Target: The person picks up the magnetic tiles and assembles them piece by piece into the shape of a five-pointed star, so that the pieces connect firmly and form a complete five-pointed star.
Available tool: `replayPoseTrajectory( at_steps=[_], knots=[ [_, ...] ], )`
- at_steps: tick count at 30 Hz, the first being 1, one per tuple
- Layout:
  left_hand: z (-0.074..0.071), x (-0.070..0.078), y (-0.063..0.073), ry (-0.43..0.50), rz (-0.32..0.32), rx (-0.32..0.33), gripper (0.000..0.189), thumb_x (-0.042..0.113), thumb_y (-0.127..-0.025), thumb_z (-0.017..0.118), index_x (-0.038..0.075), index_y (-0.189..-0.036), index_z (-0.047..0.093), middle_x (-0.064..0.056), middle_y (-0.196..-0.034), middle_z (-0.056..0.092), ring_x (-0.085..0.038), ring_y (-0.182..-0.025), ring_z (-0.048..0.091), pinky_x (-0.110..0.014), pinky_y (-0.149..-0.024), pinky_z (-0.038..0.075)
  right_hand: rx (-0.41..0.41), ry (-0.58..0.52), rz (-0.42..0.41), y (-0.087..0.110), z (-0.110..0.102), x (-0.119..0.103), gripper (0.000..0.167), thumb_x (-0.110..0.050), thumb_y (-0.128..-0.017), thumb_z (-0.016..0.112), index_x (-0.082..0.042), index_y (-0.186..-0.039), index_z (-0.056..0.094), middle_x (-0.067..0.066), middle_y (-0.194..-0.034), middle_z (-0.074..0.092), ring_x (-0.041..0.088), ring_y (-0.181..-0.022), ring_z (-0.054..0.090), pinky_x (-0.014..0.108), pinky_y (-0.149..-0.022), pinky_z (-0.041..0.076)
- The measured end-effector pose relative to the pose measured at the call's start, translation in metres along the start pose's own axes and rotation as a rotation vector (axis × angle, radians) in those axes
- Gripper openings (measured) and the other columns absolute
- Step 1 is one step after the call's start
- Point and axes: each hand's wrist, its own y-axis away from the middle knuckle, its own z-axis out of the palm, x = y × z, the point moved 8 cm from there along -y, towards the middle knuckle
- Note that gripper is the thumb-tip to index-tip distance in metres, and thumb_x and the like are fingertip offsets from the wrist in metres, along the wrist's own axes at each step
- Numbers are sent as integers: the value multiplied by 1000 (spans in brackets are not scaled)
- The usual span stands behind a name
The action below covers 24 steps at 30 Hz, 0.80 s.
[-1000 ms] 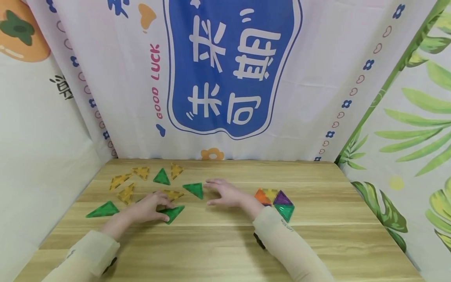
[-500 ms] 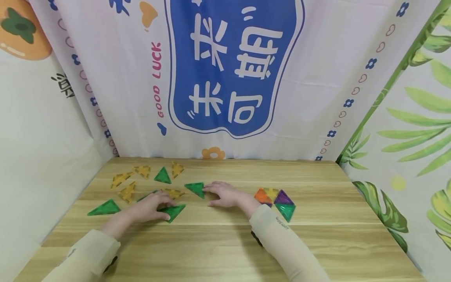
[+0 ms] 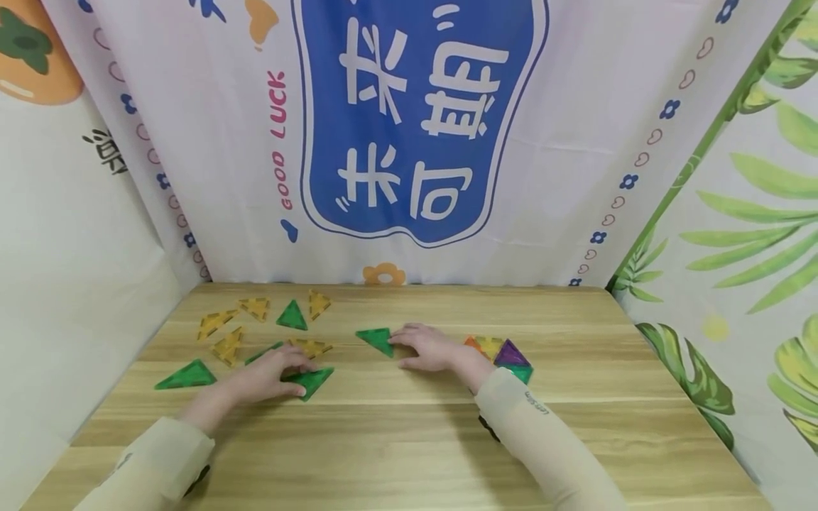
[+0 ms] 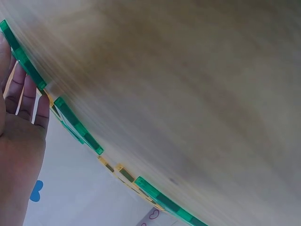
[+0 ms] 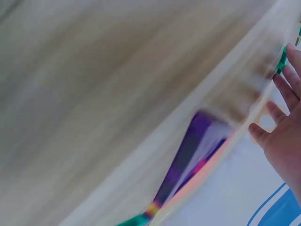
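At the left of the table, my left hand [image 3: 271, 372] curves over a translucent green triangular magnetic tile [image 3: 315, 383], its thumb on the near edge and fingers at the far side. The left wrist view shows that tile [image 4: 21, 55] edge-on beside the fingers. My right hand [image 3: 429, 348] reaches in from the right, fingertips on the corner of another green triangle tile [image 3: 377, 340] that lies flat; its thumb stays apart from the tile. Extended, spread fingers show on the right hand [image 5: 284, 125] in the right wrist view.
Orange [image 3: 471, 343], yellow [image 3: 488, 345], purple [image 3: 513, 353] and teal [image 3: 520, 372] triangles lie joined at right, partly behind the right forearm. Several yellow tiles [image 3: 228, 346] and other green ones [image 3: 187, 375] are scattered at left. A printed curtain [image 3: 562, 177] hangs at the table's back edge.
My right hand has come onto the green triangle and slid it to the right, away from the scattered tiles. The left hand has stayed over its green tile.
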Motion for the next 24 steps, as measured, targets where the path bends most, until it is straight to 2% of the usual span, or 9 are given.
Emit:
replayPoseTrajectory(
  at_steps=[5, 11, 14, 17, 19, 24],
  knots=[
    [-1, 0, 0, 8, -2, 6, 40, 30, -81, 73, 11, -115, 65, 1, -109, 61, -18, -97, 56, -37, -81, 51, 6, -17, 14, 15, -5, 12, 52, -35, -93, 58, -16, -140, 46, 3, -147, 41, 31, -141, 25, 49, -113, 22],
    [0, -4, 0, 12, -37, -19, 40, 33, -82, 71, 14, -117, 64, 2, -113, 60, -20, -102, 55, -40, -86, 50, 6, -20, 30, 30, -6, 23, 53, -34, -93, 58, -16, -140, 45, 4, -149, 39, 31, -141, 23, 50, -114, 20],
    [0, -7, 1, 15, -48, -24, 41, 35, -82, 70, 15, -118, 64, 1, -115, 60, -22, -104, 55, -42, -87, 49, 5, -44, 28, 35, -7, 26, 52, -34, -93, 59, -15, -139, 47, 6, -150, 36, 33, -142, 21, 52, -113, 19],
    [0, -6, 0, 22, -53, -23, 41, 34, -82, 71, 15, -118, 65, -1, -117, 60, -25, -107, 54, -45, -89, 48, 40, -56, 3, 35, -12, 26, 50, -32, -92, 61, -10, -135, 51, 12, -149, 36, 37, -140, 24, 53, -113, 21],
    [0, -5, -1, 34, -58, -26, 41, 32, -81, 72, 15, -118, 65, -3, -117, 61, -29, -111, 53, -49, -94, 44, 85, -56, -3, 33, -16, 27, 48, -31, -91, 62, -8, -133, 53, 15, -148, 38, 38, -139, 27, 52, -112, 22],
    [3, 4, -7, 47, -54, -41, 41, 29, -78, 75, 14, -116, 68, -7, -119, 63, -39, -119, 47, -65, -104, 24, 155, -29, 28, 24, -21, 32, 50, -27, -94, 59, -8, -138, 48, 12, -147, 40, 33, -137, 32, 47, -113, 24]
  ],
)
